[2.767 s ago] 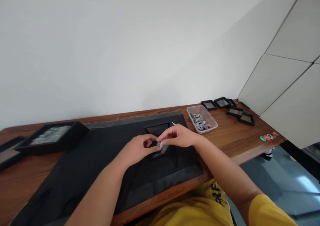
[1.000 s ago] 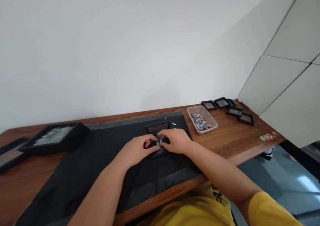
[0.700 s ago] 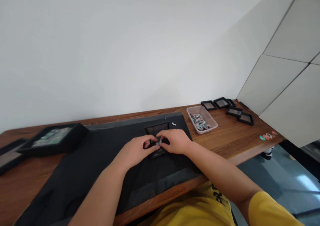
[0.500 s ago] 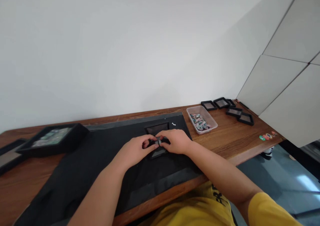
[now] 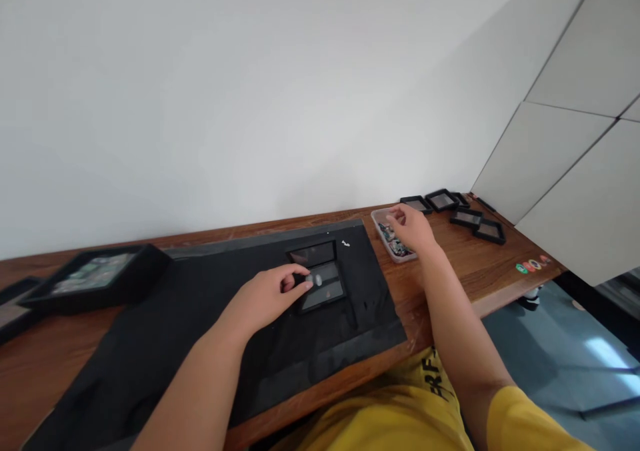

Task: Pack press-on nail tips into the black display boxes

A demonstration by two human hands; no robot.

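My left hand [image 5: 270, 294] rests on the black mat [image 5: 200, 331], fingers curled at the left edge of a small open black frame case [image 5: 320, 274]. A little grey piece [image 5: 317, 280] lies on the case's clear film beside my fingertips. My right hand [image 5: 413, 228] is stretched out over the clear plastic tub [image 5: 387, 234] of small multicoloured pieces, fingers bent down into it. What the fingers hold, if anything, is hidden.
Several small black frame cases [image 5: 453, 208] lie at the far right of the wooden table [image 5: 480, 258]. A black tray [image 5: 95, 278] with greenish pieces stands at the left. Coloured stickers [image 5: 533, 264] mark the right front corner. A white wall rises behind the table.
My right hand left the case and went right to the plastic tub. The left hand stayed at the case, where the grey piece now lies uncovered.
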